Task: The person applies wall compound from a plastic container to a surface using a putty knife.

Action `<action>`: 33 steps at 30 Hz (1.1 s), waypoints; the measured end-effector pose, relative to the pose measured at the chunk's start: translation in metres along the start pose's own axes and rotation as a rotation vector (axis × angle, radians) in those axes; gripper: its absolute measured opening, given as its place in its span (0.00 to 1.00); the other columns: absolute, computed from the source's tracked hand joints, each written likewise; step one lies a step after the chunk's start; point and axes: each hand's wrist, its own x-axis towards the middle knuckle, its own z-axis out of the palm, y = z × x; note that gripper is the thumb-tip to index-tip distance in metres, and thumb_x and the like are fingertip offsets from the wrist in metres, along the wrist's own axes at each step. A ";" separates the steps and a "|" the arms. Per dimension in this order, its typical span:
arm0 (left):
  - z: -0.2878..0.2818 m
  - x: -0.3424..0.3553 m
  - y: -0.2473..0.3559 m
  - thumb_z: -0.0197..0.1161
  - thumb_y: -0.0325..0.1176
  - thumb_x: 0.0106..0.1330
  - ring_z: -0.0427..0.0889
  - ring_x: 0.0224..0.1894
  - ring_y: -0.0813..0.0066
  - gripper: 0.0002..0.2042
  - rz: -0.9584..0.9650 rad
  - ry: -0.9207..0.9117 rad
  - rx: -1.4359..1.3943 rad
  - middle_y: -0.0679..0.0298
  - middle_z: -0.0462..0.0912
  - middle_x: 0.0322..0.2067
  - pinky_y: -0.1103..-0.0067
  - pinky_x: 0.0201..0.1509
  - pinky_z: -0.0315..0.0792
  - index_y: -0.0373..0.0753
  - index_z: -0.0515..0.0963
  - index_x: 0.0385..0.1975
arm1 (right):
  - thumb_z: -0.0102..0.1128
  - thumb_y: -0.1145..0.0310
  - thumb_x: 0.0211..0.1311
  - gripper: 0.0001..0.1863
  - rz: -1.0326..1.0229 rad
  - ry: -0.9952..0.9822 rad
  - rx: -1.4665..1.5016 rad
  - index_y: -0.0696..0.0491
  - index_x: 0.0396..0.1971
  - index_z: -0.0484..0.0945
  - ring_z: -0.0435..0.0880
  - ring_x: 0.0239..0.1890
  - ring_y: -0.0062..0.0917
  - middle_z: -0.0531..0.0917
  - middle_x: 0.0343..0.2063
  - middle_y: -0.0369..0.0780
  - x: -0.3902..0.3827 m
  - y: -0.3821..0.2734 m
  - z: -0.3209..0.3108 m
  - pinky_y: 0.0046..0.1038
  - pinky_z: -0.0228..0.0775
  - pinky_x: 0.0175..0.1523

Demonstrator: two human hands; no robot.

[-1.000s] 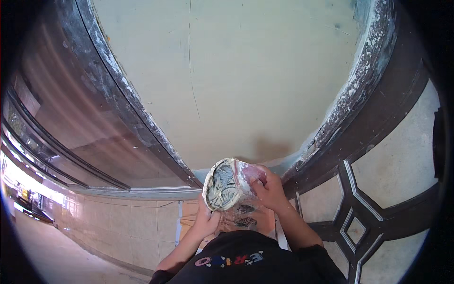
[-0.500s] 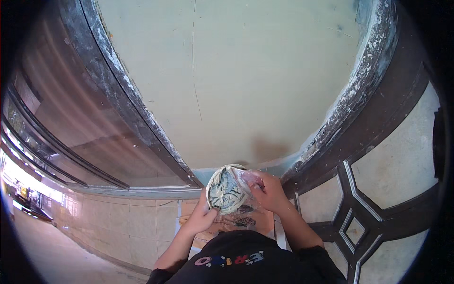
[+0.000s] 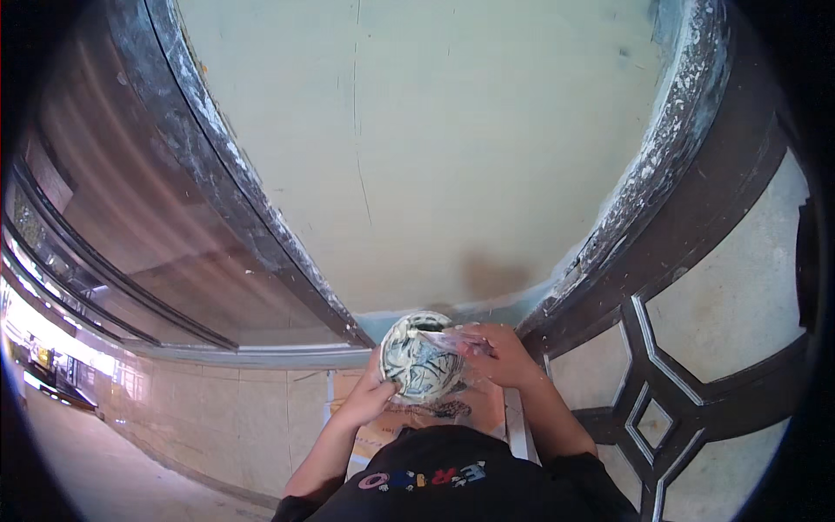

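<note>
Now clasping round, paste-crusted bowl [image 3: 386, 350] in left hand [image 3: 370, 394], near six o'clock; pinching thin, smeared scraper [image 3: 441, 339] in right hand [image 3: 503, 357], over bowl's one o'clock. Facing smooth, hairline-marked pale wall [image 3: 452, 157] at twelve; flanked by dark-barred panelling [image 3: 739, 390] at four.

So this is all shot from a head-worn fisheye, the left one of a side-by-side pair. The round tub [image 3: 391, 337] is looked down on from above, near enough that both forearms [image 3: 557, 413] get caught coming in below it, with the black shirt [image 3: 435, 500] cropped by the lower edge. Beyond the tub, a pale panel [image 3: 470, 157] is faced and most of the top is filled by it. Straight lines get bent hard: the dark frame [image 3: 213, 174] left of the tub and the latticed woodwork [image 3: 687, 416] right of it are both bowed.
</note>
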 end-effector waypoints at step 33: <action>-0.026 -0.006 -0.043 0.48 0.18 0.49 0.75 0.56 0.67 0.37 0.103 0.153 -0.379 0.57 0.72 0.57 0.72 0.53 0.77 0.38 0.57 0.67 | 0.46 0.72 0.64 0.19 -0.546 1.243 -1.079 0.53 0.54 0.75 0.79 0.46 0.46 0.82 0.43 0.47 0.180 -0.203 -0.337 0.41 0.72 0.51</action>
